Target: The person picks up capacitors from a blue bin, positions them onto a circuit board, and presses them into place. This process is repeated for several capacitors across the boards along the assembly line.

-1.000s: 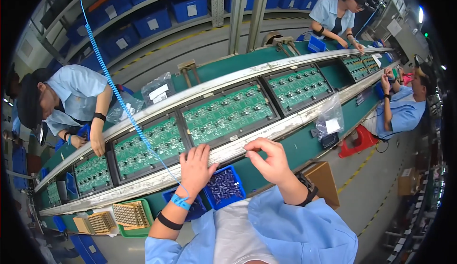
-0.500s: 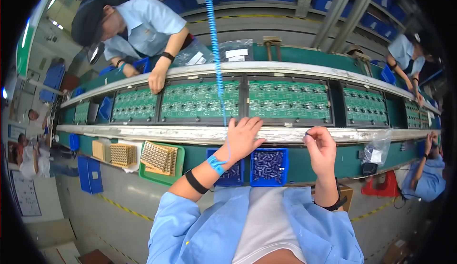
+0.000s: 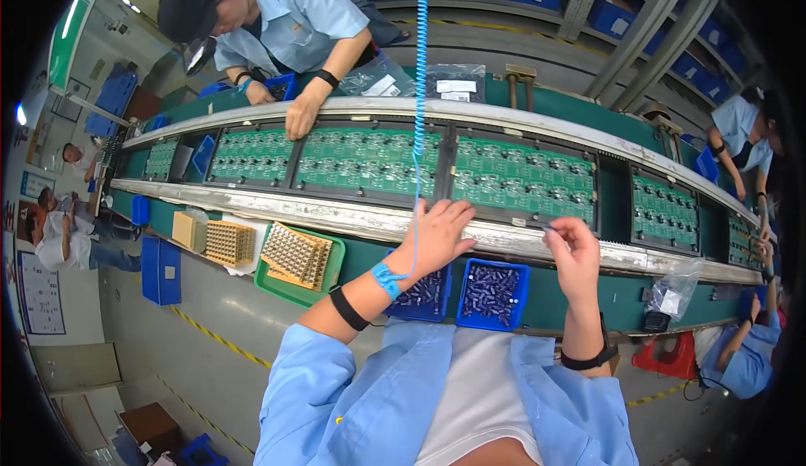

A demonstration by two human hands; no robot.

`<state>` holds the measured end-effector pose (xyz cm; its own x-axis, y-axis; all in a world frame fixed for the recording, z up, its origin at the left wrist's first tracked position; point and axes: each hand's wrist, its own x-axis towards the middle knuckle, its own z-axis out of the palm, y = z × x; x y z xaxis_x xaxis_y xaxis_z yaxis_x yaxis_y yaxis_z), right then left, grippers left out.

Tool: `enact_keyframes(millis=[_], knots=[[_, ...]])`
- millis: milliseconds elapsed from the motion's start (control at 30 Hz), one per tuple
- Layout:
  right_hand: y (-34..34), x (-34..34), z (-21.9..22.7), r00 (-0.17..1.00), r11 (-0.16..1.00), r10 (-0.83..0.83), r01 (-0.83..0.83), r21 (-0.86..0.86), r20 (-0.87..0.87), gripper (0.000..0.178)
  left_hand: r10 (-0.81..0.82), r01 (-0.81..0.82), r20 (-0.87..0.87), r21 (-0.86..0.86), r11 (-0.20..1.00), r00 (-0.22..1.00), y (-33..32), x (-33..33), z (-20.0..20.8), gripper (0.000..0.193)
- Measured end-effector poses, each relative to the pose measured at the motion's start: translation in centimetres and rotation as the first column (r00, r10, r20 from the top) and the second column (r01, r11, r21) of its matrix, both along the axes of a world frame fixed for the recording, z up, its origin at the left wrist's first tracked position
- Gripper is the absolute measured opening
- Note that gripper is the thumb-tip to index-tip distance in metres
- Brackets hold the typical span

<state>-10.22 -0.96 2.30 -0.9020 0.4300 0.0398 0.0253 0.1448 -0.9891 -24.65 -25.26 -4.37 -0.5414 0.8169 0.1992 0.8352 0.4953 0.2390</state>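
Observation:
My left hand (image 3: 438,235) lies with fingers spread over the near metal rail (image 3: 361,217) of the line, its fingertips at the edge of a green circuit board (image 3: 520,172) in a black frame. To the right, my right hand (image 3: 575,248) is raised above the same rail, thumb and forefinger pinched on a small dark component (image 3: 550,230), mostly hidden by the fingertips. Below my hands are a blue bin (image 3: 522,302) of small purple cylinders that look like capacitors, and a second blue bin (image 3: 430,308) partly behind my left wrist. A blue wrist strap (image 3: 388,281) is on my left wrist.
A coiled blue cord (image 3: 421,63) hangs down to my left wrist. Across the line a co-worker's hand (image 3: 306,115) touches a board frame. At left stands a green tray (image 3: 334,273) with yellowish hole-patterned blocks. A plastic bag (image 3: 672,294) lies at right.
The whole view has shifted and tilted, so the line slopes more toward the lower right. My left hand remains spread at the rail; my right hand still pinches.

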Motion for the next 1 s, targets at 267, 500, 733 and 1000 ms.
enact_keyframes(millis=[267, 500, 733, 1000], knots=[[0.0, -6.1, 0.9, 0.999, 0.973, 0.025, -0.029, 0.23, 0.022, 0.011, 0.022, -0.022, -0.054, -0.004, 1.0, 0.998, -2.9, -1.7, 1.0, 0.055], [-1.2, -10.8, 0.1, 0.993, 0.968, 0.076, -0.095, 0.233, 0.092, 0.016, 0.057, -0.059, -0.03, -0.053, 0.997, 0.998, -5.9, -2.9, 2.4, 0.054], [-1.6, -13.5, -1.4, 0.979, 0.93, 0.158, -0.19, 0.314, 0.127, 0.016, 0.094, -0.097, -0.059, -0.05, 0.994, 0.994, -7.8, -3.5, 2.9, 0.052], [-2.5, -16.4, -2.5, 0.963, 0.903, 0.234, -0.267, 0.336, 0.137, 0.016, 0.105, -0.109, -0.074, -0.05, 0.993, 0.992, -10.1, -4.7, 3.1, 0.052]])
